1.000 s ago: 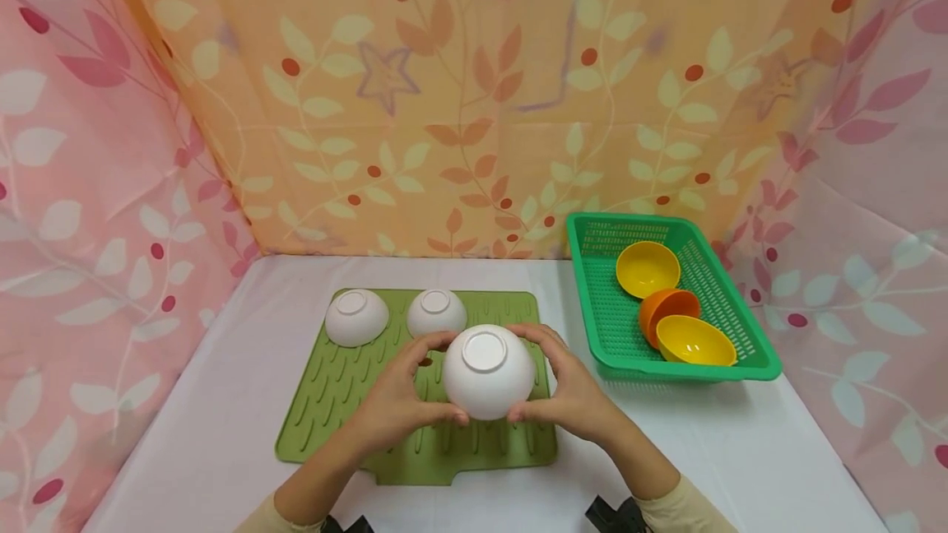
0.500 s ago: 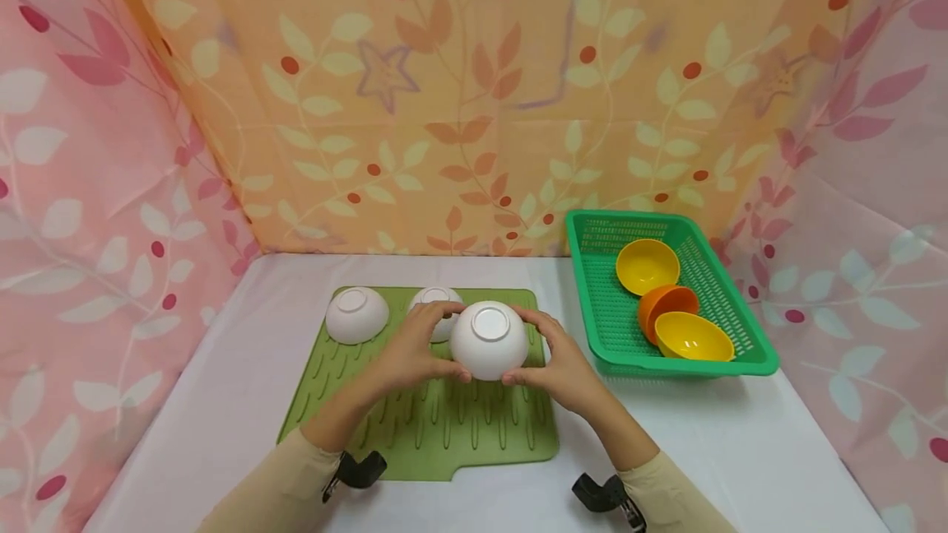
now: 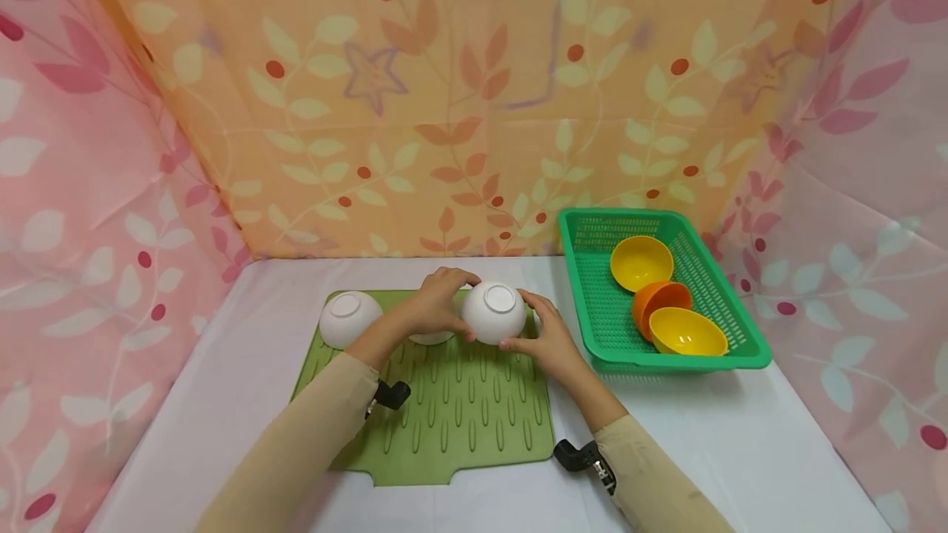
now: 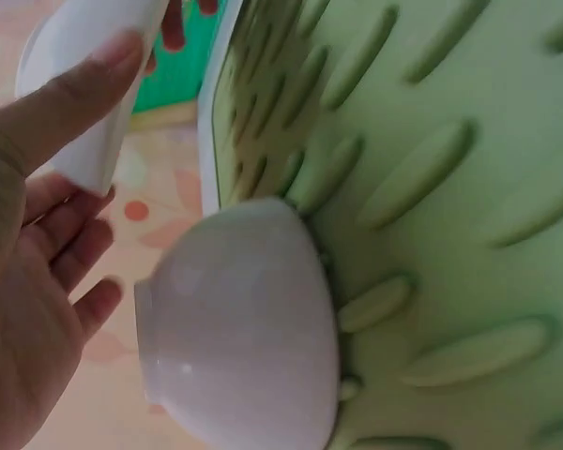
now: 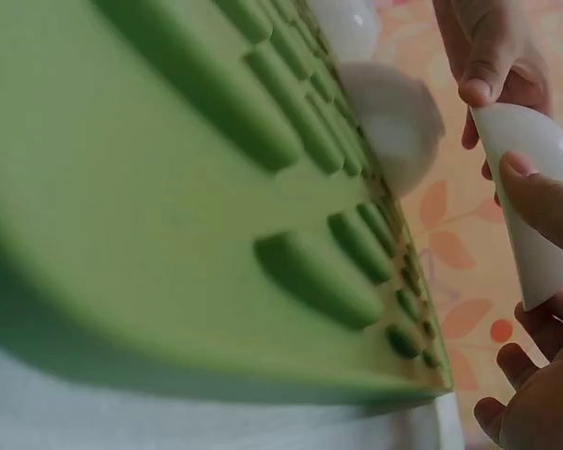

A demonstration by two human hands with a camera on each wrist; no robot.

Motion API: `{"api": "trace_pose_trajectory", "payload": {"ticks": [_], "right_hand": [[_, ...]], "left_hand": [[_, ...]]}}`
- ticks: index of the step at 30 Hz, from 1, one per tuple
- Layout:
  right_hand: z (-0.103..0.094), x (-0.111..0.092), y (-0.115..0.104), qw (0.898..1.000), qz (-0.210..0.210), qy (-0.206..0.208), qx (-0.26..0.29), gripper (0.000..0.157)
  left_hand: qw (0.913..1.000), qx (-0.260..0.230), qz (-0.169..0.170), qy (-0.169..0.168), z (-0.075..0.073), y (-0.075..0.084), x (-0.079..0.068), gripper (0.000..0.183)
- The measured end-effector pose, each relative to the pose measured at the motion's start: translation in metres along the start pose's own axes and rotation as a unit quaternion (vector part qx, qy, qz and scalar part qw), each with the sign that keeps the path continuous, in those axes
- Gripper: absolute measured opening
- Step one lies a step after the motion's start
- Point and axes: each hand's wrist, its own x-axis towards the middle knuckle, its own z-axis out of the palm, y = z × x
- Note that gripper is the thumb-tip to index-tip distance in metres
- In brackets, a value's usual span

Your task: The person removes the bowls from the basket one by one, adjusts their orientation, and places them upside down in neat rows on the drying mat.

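Both hands hold one white bowl (image 3: pixel 494 315) upside down between them, above the far right part of a green ridged mat (image 3: pixel 459 426). My left hand (image 3: pixel 437 303) grips its left side with thumb and fingers, and my right hand (image 3: pixel 551 344) grips its right side. In the right wrist view, the held bowl (image 5: pixel 530 234) hangs apart from the mat. A second white bowl (image 3: pixel 432 339) lies upside down on the mat, mostly hidden behind my left hand; in the left wrist view, a resting bowl (image 4: pixel 244 328) shows close by. Another upturned white bowl (image 3: pixel 350 321) lies at the mat's far left.
To the right of the mat stands a green basket (image 3: pixel 681 363) holding two yellow bowls, one farther back (image 3: pixel 641 264) and one nearer (image 3: pixel 687 331), with an orange bowl (image 3: pixel 659 307) between them. Patterned cloth (image 3: pixel 444 187) encloses the white table (image 3: pixel 200 401) at the back and sides.
Both hands have carried the white bowl away from me, toward the far edge of the mat and slightly right. My left hand now covers most of the middle bowl.
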Motion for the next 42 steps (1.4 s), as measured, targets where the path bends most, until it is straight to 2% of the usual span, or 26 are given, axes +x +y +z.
{"api": "trace_pose_trajectory", "payload": {"ticks": [5, 10, 16, 22, 28, 33, 38, 40, 42], "right_hand": [[-0.002, 0.006, 0.011, 1.000, 0.007, 0.006, -0.002, 0.095], [-0.004, 0.012, 0.019, 1.000, 0.003, 0.012, -0.021, 0.093], [-0.003, 0.019, 0.021, 0.998, 0.013, 0.010, -0.057, 0.093], [-0.001, 0.023, 0.023, 0.994, 0.022, 0.007, -0.111, 0.092], [-0.001, 0.025, 0.026, 0.990, 0.030, 0.003, -0.137, 0.093], [-0.002, 0.027, 0.025, 0.987, 0.034, -0.003, -0.156, 0.095], [-0.005, 0.027, 0.027, 0.986, 0.031, -0.009, -0.164, 0.096], [-0.006, 0.026, 0.028, 0.986, 0.032, -0.014, -0.163, 0.096], [-0.007, 0.026, 0.029, 0.986, 0.033, -0.018, -0.160, 0.096]], "left_hand": [[0.9989, 0.014, 0.000, -0.045, 0.000, -0.005, 0.020, 0.089], [0.9961, 0.053, -0.005, -0.070, 0.002, -0.007, 0.032, 0.084], [0.9940, 0.072, -0.013, -0.082, 0.005, -0.008, 0.037, 0.077], [0.9888, 0.110, -0.032, -0.096, 0.015, -0.012, 0.041, 0.072], [0.9862, 0.123, -0.045, -0.101, 0.016, -0.009, 0.041, 0.070], [0.9862, 0.125, -0.040, -0.101, 0.015, -0.009, 0.043, 0.071], [0.9833, 0.150, -0.028, -0.100, 0.015, -0.009, 0.045, 0.081], [0.9851, 0.142, -0.022, -0.094, 0.014, -0.008, 0.047, 0.086], [0.9902, 0.109, -0.016, -0.085, 0.014, -0.006, 0.049, 0.086]]}}
